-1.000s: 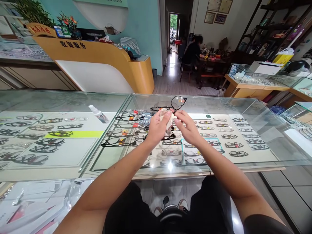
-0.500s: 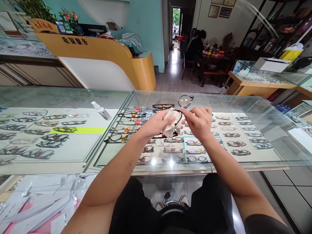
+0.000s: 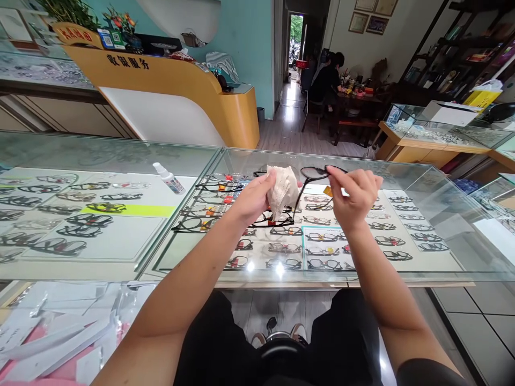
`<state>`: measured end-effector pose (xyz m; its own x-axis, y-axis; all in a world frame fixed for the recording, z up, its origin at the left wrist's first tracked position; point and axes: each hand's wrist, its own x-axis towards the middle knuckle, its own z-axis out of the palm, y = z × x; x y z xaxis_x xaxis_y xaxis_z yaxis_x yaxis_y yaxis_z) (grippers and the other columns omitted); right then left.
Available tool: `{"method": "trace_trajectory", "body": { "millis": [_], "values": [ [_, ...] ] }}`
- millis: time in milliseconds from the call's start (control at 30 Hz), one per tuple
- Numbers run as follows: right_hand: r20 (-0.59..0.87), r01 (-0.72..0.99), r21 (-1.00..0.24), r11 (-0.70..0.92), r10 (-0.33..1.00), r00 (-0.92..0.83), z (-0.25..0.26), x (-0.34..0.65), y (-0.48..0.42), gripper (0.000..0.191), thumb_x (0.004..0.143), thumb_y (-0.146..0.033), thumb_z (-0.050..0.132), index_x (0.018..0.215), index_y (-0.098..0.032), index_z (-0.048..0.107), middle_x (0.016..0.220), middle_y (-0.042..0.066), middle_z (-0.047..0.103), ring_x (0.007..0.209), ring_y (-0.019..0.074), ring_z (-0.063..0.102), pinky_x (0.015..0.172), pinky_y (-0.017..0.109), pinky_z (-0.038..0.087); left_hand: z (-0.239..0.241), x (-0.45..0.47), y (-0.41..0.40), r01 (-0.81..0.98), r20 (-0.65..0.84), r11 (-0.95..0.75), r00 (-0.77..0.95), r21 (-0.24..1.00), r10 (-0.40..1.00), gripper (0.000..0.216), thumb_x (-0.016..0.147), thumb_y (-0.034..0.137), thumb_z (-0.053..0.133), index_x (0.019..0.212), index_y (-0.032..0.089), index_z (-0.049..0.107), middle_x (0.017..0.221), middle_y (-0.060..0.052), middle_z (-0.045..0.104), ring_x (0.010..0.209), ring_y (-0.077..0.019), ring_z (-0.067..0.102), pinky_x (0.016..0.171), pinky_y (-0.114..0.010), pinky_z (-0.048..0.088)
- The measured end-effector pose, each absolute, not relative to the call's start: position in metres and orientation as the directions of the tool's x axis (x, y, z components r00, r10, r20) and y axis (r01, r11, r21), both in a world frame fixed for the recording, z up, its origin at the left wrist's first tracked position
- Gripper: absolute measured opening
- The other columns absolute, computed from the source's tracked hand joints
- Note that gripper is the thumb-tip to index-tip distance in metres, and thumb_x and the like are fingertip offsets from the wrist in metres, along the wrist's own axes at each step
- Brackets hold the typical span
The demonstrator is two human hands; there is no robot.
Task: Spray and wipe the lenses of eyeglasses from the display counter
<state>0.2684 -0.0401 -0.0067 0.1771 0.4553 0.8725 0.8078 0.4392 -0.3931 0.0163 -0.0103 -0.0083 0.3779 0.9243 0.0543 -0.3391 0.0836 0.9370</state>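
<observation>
My left hand (image 3: pixel 251 201) is closed on a pale cleaning cloth (image 3: pixel 284 188) that hangs from its fingers above the glass counter. My right hand (image 3: pixel 356 195) pinches a pair of black-framed glasses (image 3: pixel 311 174) by the frame, holding them up just right of the cloth. The cloth and the glasses are a little apart. One temple arm of the glasses hangs down between my hands. Both hands hover over the glass display case (image 3: pixel 422 268) filled with rows of spectacle frames.
A small white spray bottle (image 3: pixel 169 179) lies on the counter glass to the left. Several black frames (image 3: pixel 209 187) sit on the glass beyond my left hand. A person (image 3: pixel 328 80) sits at a table in the far room. Paper packets (image 3: pixel 60 338) lie at lower left.
My hands have drawn apart: the right hand lifted the glasses up and to the right, away from the cloth, which the left hand raised slightly.
</observation>
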Motion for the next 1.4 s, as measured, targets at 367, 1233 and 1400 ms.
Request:
{"method": "trace_trajectory", "body": {
  "millis": [367, 1233, 1400],
  "values": [
    [0.323, -0.068, -0.937, 0.343, 0.924, 0.206, -0.013, 0.246, -0.04, 0.042, 0.082, -0.067, 0.096, 0.086, -0.027, 0.083, 0.087, 0.002, 0.074, 0.086, 0.0198, 0.061, 0.083, 0.037, 0.053, -0.019, 0.025, -0.005, -0.419, 0.07, 0.058, 0.284, 0.906, 0.956, 0.053, 0.093, 0.063, 0.092, 0.114, 0.017, 0.078, 0.099, -0.008, 0.085, 0.097, -0.0238, 0.083, 0.084, -0.033, 0.066],
    [0.038, -0.374, -0.922, 0.097, 0.986, 0.161, -0.015, 0.218, -0.046, 0.064, 0.056, -0.071, 0.107, 0.084, -0.023, 0.075, 0.072, -0.005, 0.063, 0.064, 0.0117, 0.046, 0.06, 0.03, 0.039, -0.031, 0.056, -0.028, -0.228, 0.067, 0.066, 0.528, 0.971, 0.846, 0.072, 0.072, 0.076, 0.101, 0.096, 0.018, 0.067, 0.08, 0.001, 0.067, 0.065, -0.0113, 0.058, 0.06, -0.023, 0.045],
    [0.071, -0.37, -0.921, 0.124, 0.986, 0.153, -0.02, 0.216, -0.045, 0.058, 0.059, -0.068, 0.107, 0.082, -0.023, 0.078, 0.073, -0.004, 0.063, 0.066, 0.0115, 0.045, 0.061, 0.029, 0.036, -0.029, 0.057, -0.03, -0.246, 0.105, 0.024, 0.497, 0.969, 0.861, 0.07, 0.063, 0.057, 0.111, 0.099, 0.017, 0.068, 0.085, 0.001, 0.071, 0.072, -0.0115, 0.062, 0.067, -0.023, 0.048]
  ]
}}
